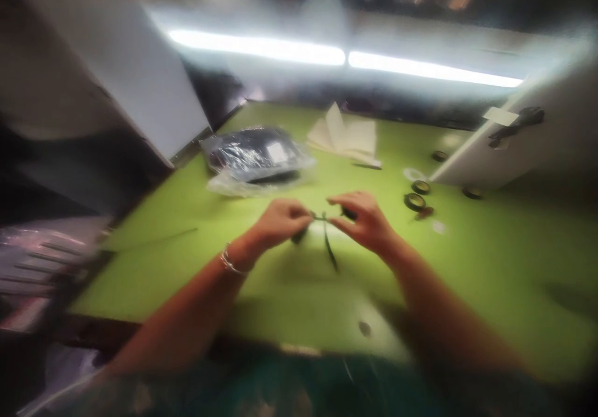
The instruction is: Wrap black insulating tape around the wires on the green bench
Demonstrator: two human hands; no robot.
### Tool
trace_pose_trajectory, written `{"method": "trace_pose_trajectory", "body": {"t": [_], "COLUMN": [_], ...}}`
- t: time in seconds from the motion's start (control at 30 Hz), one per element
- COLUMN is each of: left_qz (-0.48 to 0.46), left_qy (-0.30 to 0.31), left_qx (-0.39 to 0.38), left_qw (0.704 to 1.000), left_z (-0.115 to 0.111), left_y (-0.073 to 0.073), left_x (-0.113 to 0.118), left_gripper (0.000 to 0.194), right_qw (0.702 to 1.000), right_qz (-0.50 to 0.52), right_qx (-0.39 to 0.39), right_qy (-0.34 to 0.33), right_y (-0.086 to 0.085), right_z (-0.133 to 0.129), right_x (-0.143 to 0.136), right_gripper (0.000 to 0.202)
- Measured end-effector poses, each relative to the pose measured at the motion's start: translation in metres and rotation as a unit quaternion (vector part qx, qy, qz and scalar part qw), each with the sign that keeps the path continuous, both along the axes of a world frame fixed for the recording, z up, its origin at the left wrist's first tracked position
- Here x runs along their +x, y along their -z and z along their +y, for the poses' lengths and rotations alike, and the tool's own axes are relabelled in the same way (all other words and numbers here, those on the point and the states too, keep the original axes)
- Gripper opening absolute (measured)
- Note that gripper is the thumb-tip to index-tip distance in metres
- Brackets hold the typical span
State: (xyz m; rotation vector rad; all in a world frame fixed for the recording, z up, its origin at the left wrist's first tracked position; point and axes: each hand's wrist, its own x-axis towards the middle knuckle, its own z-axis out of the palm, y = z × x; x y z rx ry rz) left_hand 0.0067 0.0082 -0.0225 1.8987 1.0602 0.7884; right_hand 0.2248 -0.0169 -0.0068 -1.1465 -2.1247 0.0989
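Note:
My left hand, with a bracelet at its wrist, is closed, thumb and finger pinching one end of a thin dark strip. The strip runs across the gap between my hands, and a tail of it hangs down over the green tabletop. A small dark piece shows just under the left fingers; its kind is unclear. My right hand is curled around a small black object, mostly hidden by the fingers. Its index finger is lifted, and the thumb tip is close to the strip.
On the green table a clear plastic bag with dark contents lies back left. Folded paper stands behind my hands. Several rolls of black tape lie to the right, near a white panel. Tube lights hang over the back.

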Motion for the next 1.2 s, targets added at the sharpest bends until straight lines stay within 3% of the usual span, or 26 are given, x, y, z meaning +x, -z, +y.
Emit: {"method": "trace_pose_trajectory", "body": {"t": [0.1,0.17,0.37,0.5,0.63,0.73,0.9,1.03,1.2], "left_qz": [0.013,0.023,0.072,0.054,0.029,0.028,0.064,0.084,0.109], "left_qy": [-0.034,-0.036,-0.051,-0.047,-0.022,-0.003,0.007,0.006,-0.024], "left_qx": [0.134,0.212,0.302,0.271,0.118,0.030,-0.005,0.015,0.200], "left_qw": [0.990,0.976,0.949,0.960,0.992,0.999,0.998,0.996,0.973], "left_z": [-0.004,-0.006,-0.013,-0.013,-0.009,-0.007,-0.004,-0.003,-0.009], "left_y": [-0.003,-0.005,0.000,0.001,-0.006,-0.011,-0.011,-0.009,-0.009], "left_x": [0.004,0.006,0.013,0.016,0.013,0.008,0.000,-0.001,0.007], "left_gripper": [0.011,0.010,0.015,0.016,0.021,0.028,0.024,0.020,0.012], "right_qw": [0.996,0.996,0.995,0.982,0.971,0.966,0.961,0.972,0.995], "right_qz": [0.084,0.080,-0.097,-0.173,-0.191,-0.196,-0.197,-0.168,-0.094], "right_qx": [-0.035,-0.028,0.015,0.081,0.144,0.168,0.194,0.164,0.034], "right_qy": [0.027,0.032,-0.008,0.008,0.011,0.007,0.004,0.003,0.000], "right_y": [-0.008,-0.008,-0.001,0.000,0.006,0.014,0.024,0.021,0.002], "right_z": [0.003,0.002,-0.006,-0.004,0.002,0.004,0.002,-0.001,-0.005], "right_x": [0.008,0.008,-0.013,-0.015,-0.011,-0.010,-0.014,-0.020,-0.016], "right_gripper": [0.022,0.022,0.017,0.024,0.030,0.028,0.023,0.021,0.011]}}
